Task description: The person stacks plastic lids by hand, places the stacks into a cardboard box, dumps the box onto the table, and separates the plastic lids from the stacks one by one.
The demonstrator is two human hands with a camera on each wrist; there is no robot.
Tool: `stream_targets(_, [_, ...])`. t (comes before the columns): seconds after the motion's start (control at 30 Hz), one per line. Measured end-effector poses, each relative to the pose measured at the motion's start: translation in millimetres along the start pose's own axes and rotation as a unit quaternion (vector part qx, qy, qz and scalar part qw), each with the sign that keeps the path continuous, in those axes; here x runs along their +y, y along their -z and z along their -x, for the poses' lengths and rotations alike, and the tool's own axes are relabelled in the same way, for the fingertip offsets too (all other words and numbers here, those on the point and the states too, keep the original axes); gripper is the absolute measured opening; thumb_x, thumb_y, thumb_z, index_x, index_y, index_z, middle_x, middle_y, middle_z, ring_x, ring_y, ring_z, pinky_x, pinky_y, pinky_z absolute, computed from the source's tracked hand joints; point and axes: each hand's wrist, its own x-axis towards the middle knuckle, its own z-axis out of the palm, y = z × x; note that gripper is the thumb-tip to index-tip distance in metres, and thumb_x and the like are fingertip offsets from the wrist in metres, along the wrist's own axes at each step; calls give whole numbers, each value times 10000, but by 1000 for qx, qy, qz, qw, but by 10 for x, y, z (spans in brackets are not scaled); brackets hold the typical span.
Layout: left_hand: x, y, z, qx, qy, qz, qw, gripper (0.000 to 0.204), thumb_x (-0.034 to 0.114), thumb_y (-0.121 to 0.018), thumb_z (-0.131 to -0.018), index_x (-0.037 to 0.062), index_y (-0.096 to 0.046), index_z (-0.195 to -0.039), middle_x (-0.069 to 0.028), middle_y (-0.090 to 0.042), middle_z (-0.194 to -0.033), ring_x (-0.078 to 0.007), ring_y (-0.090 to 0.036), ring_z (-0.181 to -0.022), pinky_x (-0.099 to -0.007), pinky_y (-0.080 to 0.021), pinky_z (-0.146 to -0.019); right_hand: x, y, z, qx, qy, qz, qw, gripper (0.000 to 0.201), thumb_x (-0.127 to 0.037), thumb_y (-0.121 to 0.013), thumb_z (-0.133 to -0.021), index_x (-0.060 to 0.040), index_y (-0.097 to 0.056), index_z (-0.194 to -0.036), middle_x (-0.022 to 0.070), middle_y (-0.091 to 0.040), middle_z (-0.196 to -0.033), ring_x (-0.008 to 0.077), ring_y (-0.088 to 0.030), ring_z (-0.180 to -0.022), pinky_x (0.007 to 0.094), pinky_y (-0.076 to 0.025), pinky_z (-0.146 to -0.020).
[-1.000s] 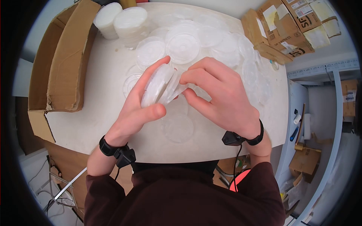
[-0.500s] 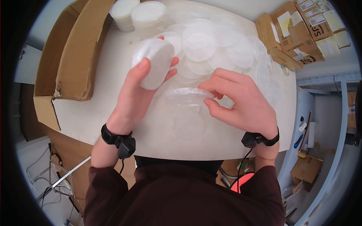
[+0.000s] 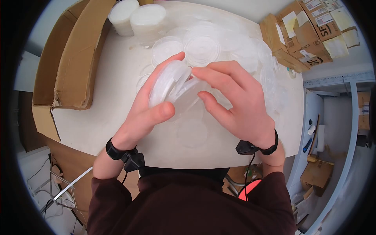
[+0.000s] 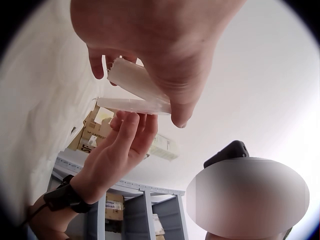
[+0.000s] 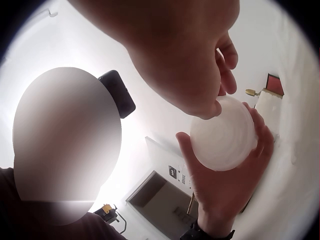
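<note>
My left hand (image 3: 145, 105) holds a stack of round clear plastic lids (image 3: 164, 84), tipped on edge, with the thumb at the near side and fingers round the far side. One plastic lid (image 3: 185, 92) leans out from the stack like a flap. My right hand (image 3: 239, 94) has its fingertips at the outer edge of this lid, index finger above and thumb below. In the right wrist view, the right thumb overlaps the rim of the round lid (image 5: 225, 135). From the left wrist view, the lid (image 4: 132, 105) stands at an angle to the stack (image 4: 135, 80).
Many loose clear lids (image 3: 201, 51) cover the back and right of the white table (image 3: 98, 129). Two tall lid stacks (image 3: 148, 19) stand at the back left. An open cardboard box (image 3: 76, 66) lies along the left edge; more cartons (image 3: 303, 35) sit at the back right.
Half a second ago the hands were apart, the right holding a single lid low over the table. Now they have come together, and a lid leans from the left hand's stack at the right fingertips.
</note>
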Motion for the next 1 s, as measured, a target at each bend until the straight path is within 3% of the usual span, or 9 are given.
stream_targets(0.07, [-8,-8,-2,-2,7,2,1000,1299,768,-849,-819,42,-305,-1749,-148,-556,-1578,-283,-557,-1468,-446,-421,-1239,20,-19,10,24,68,16,997,354,-3,-839,-823,-86,-757,-1157,73,-734,-1061,254,-711,-847,365,-588,-699])
stream_targets(0.2, [-54,52,-25,-1,33,26,999,1338,810,-842,-790,51,-303,-1751,-142,-580,-1541,-273,-585,-1433,-456,-445,-1223,11,22,8,24,61,26,998,303,10,-826,-820,-88,-749,-1097,53,-736,-968,249,-713,-831,360,-584,-693])
stream_targets(0.37, [39,66,-50,35,55,65,996,1239,817,-760,-863,73,-316,-1749,-117,-584,-1546,-266,-579,-1440,-462,-459,-1210,-4,95,35,-72,-9,-65,995,258,-2,-799,-861,-78,-718,-1093,54,-728,-908,257,-710,-799,377,-572,-684])
stream_targets(0.57, [146,209,-136,169,-23,70,983,1016,789,-567,-1014,59,-403,-1700,-141,-595,-1567,-276,-597,-1437,-476,-468,-1203,92,47,49,-162,-93,-33,982,308,-64,-783,-926,-65,-705,-1224,75,-741,-957,269,-706,-781,409,-572,-693])
stream_targets(0.6, [156,217,-143,180,-33,68,981,995,784,-542,-1030,58,-409,-1697,-141,-602,-1562,-276,-596,-1440,-473,-468,-1204,119,17,37,-162,-93,-34,982,308,-64,-783,-926,-65,-705,-1224,75,-741,-957,269,-706,-781,409,-572,-693])
stream_targets(0.67, [158,219,-142,190,-43,66,979,976,778,-517,-1045,57,-415,-1694,-140,-609,-1557,-276,-595,-1442,-470,-467,-1204,159,-29,14,-52,-61,75,994,369,-72,-795,-929,-71,-710,-1288,93,-753,-1086,270,-724,-811,396,-582,-704])
stream_targets(0.77, [94,209,-114,153,-29,37,987,1072,831,-564,-992,54,-390,-1709,-145,-611,-1557,-267,-595,-1443,-458,-471,-1203,83,18,-13,-25,-83,55,995,452,-54,-816,-911,-83,-704,-1349,104,-740,-1199,274,-727,-832,377,-593,-715])
stream_targets(0.87, [-2,166,-74,23,2,-39,999,1354,953,-687,-803,31,-335,-1730,-145,-589,-1576,-260,-581,-1457,-437,-477,-1200,0,26,5,-4,-42,-9,999,538,1,-829,-880,-81,-712,-1399,97,-729,-1260,211,-686,-856,329,-575,-727])
stream_targets(1.0, [54,39,-19,-35,31,-27,999,1294,828,-811,-808,78,-333,-1747,-137,-521,-1621,-275,-548,-1480,-450,-405,-1254,-36,18,30,-21,5,-10,1000,527,20,-842,-855,-72,-738,-1364,117,-730,-1258,236,-718,-917,341,-602,-751])
